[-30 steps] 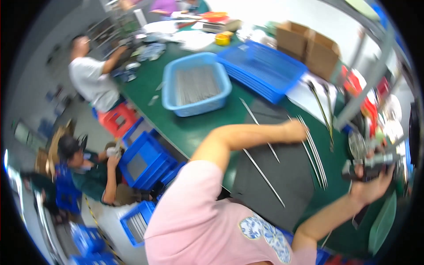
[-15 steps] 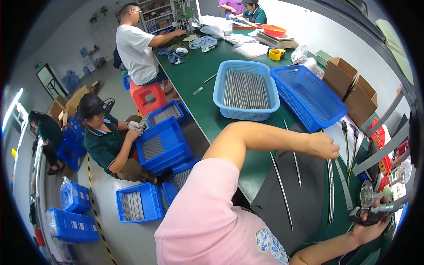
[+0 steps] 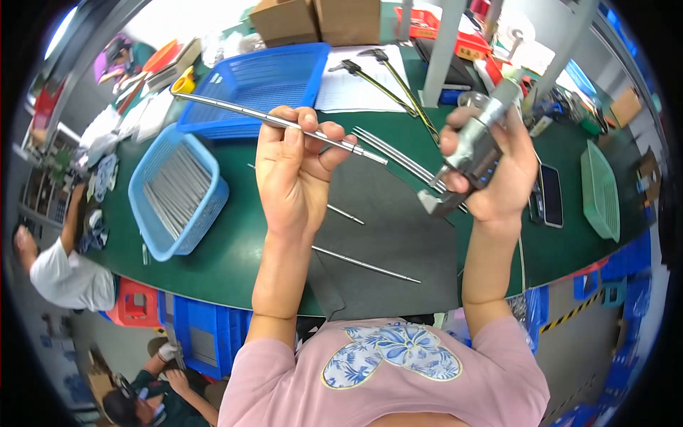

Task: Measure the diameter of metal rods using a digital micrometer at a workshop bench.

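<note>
My left hand point(image 3: 288, 160) is closed round a long thin metal rod point(image 3: 245, 110), held up over the table with its stepped tip toward the right. In my right hand point(image 3: 509, 174) is a digital micrometer point(image 3: 473, 146), its frame jaw near the rod's tip but apart from it. Below lies a dark mat point(image 3: 398, 228) with two more rods point(image 3: 366, 264) on it. Between my hands, several rods point(image 3: 402, 156) rest side by side on the green table.
To the left stand a light-blue basket point(image 3: 215, 186) full of rods and a darker blue basket point(image 3: 320, 71). Calipers point(image 3: 395, 75) lie on white paper behind. A phone point(image 3: 551, 196) and green tray point(image 3: 601, 188) are at the right. A co-worker point(image 3: 153, 388) sits lower left.
My view has swung to the right. My left hand, earlier a fist reaching across the table, now holds up a rod. My right hand has brought the micrometer up in front of me.
</note>
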### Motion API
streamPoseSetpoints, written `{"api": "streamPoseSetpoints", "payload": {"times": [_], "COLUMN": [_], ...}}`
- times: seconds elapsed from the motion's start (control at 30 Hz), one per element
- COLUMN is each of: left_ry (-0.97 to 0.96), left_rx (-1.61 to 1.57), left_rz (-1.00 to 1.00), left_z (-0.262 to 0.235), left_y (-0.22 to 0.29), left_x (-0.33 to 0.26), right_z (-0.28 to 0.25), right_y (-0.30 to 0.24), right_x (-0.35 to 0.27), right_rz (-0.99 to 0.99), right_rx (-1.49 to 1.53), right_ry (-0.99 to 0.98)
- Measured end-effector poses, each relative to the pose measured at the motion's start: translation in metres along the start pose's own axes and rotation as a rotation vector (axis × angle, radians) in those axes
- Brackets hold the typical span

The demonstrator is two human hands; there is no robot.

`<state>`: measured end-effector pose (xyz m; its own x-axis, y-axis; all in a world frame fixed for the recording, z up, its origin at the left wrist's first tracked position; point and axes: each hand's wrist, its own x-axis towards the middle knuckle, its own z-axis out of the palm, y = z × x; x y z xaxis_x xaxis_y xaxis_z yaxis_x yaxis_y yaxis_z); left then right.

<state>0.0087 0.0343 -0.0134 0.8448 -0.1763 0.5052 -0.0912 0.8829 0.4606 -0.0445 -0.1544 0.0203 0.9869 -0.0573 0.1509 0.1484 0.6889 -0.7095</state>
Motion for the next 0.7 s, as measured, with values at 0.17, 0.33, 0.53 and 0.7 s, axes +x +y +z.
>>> {"api": "streamPoseSetpoints", "payload": {"times": [0.17, 0.33, 0.53, 0.7], "left_ry": [-0.064, -0.056, -0.067, -0.086], "left_rx": [-0.02, 0.028, 0.058, 0.074], "left_rz": [-0.109, -0.166, -0.148, -0.163], "left_z": [0.009, 0.017, 0.018, 0.016], "left_y": [-0.019, -0.025, -0.027, -0.027], "left_x": [-0.011, -0.019, -0.019, -0.019], "right_z": [-0.008, -0.007, -0.002, -0.002], "right_y": [0.007, 0.007, 0.003, 0.006], "right_x": [0.001, 0.0, -0.003, 0.0], "right_rz": [-0.006, -0.017, -0.008, 0.033], "right_rx": [0.048, 0.033, -0.011, 0.078], "right_ry": [-0.038, -0.035, -0.041, -0.039]}}
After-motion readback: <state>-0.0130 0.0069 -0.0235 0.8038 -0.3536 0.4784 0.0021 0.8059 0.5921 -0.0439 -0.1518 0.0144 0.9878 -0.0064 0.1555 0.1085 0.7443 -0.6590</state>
